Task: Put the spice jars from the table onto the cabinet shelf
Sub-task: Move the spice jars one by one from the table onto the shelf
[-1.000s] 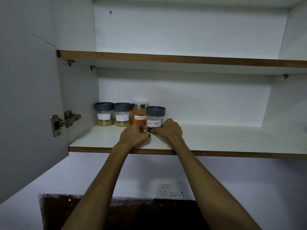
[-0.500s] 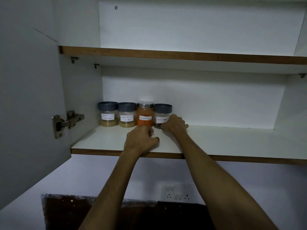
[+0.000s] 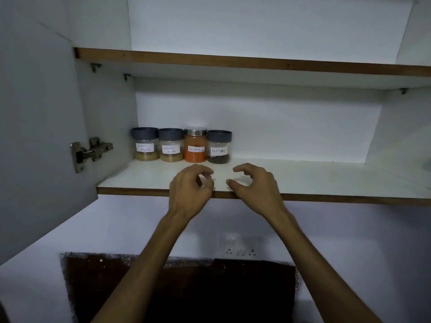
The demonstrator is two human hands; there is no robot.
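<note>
Head cam shows four spice jars lined up touching at the back left of the cabinet shelf, left of frame centre: a pale one, a second pale one, the orange jar with a shiny metal cap, and the black pepper jar. Left hand and right hand hang just in front of the shelf's front edge, fingers loosely curled, gripping nothing and clear of the jars.

Handling-wise these look small, rigid and light, only partly filled. The clear walls could be glass or plastic, honestly can't tell in this dim light, so I'd treat them as breakable. Smooth sides look a bit slippery; best hold is around the body below the lid, or over the wide cap.

Hard to see: the handwritten labels are mostly a blur, the bench is out of frame, so I can't say if more jars remain, and the shelf's right end is cut off.
</note>
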